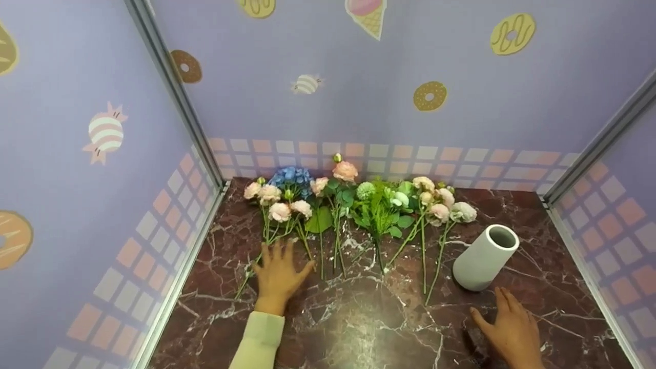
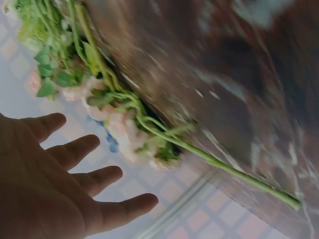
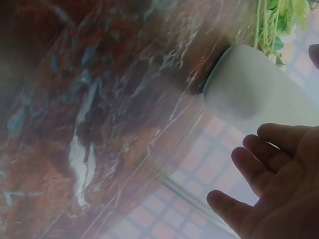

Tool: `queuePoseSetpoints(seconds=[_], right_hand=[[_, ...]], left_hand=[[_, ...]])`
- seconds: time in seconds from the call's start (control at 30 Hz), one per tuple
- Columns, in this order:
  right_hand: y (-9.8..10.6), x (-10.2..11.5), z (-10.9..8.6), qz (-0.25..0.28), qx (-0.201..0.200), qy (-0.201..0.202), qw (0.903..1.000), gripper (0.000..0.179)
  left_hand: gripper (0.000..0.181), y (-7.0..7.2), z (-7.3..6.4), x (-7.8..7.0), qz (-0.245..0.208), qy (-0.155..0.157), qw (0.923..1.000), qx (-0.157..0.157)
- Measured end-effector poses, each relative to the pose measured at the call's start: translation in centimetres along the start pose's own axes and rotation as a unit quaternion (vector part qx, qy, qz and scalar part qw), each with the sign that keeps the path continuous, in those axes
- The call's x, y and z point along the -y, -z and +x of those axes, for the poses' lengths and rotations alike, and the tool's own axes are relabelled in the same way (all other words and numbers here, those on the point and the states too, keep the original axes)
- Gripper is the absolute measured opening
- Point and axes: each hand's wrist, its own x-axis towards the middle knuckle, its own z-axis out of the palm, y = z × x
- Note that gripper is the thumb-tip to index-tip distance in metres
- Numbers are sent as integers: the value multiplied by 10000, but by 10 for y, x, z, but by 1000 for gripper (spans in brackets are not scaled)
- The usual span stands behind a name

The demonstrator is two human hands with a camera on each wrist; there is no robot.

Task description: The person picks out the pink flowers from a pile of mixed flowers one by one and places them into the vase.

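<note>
My left hand (image 1: 278, 274), fingers spread and holding nothing, hovers at the stems of the pale pink flowers (image 1: 280, 211) on the left. In the left wrist view a long green stem (image 2: 234, 172) lies beyond its fingertips, apart from them. My right hand (image 1: 512, 328) is just in front of the white vase (image 1: 479, 264), its fingers loosely extended and holding nothing. The vase stands upright; in the right wrist view a gap shows between the fingers and the vase (image 3: 239, 89).
Along the back wall lie a blue hydrangea (image 1: 291, 179), a peach flower (image 1: 345, 171), green foliage (image 1: 376, 210) and a white flower (image 1: 464, 212), stems toward me. Patterned panels (image 1: 359, 118) enclose the dark marbled tabletop (image 1: 348, 328) at the back and both sides.
</note>
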Motion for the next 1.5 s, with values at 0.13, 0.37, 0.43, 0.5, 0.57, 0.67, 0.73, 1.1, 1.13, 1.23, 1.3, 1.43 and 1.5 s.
queuePoseSetpoints(seconds=[0.13,0.37,0.43,0.5,0.57,0.67,0.73,1.1,1.13,1.23,1.3,1.43,1.5], right_hand=[[-2,8,-7,145,-357,187,9991,88],[-1,14,-15,373,-670,217,9968,76],[-2,15,-17,424,-821,285,9953,74],[-3,15,-18,459,-962,350,9937,72],[-4,18,-18,497,-1024,404,9927,70],[-6,22,-18,532,-1001,419,9927,69],[-7,23,-18,563,-978,420,9927,68],[-9,22,-21,581,-753,257,9951,64],[-9,22,-22,586,-727,242,9953,63],[-9,22,-25,583,-768,241,9951,61],[-11,22,-26,586,-844,271,9943,60],[-13,23,-27,599,-1031,446,9919,55],[-13,23,-27,582,-1128,551,9904,53]], left_hand=[[77,2,6,22,129,328,9991,-225],[55,-5,20,47,130,755,9945,-712],[48,-8,20,50,90,841,9942,-657],[41,-9,20,53,65,897,9942,-593],[35,-9,17,56,68,958,9943,-452],[28,-8,14,62,87,994,9943,-365],[26,-7,14,64,47,1031,9941,-337],[24,-61,43,104,-114,844,9942,-650],[23,-66,45,108,-58,805,9943,-697],[19,-73,44,108,81,661,9931,-968],[17,-74,42,106,153,578,9921,-1103],[15,-71,41,101,100,603,9908,-1210],[14,-71,44,101,22,631,9912,-1161]])
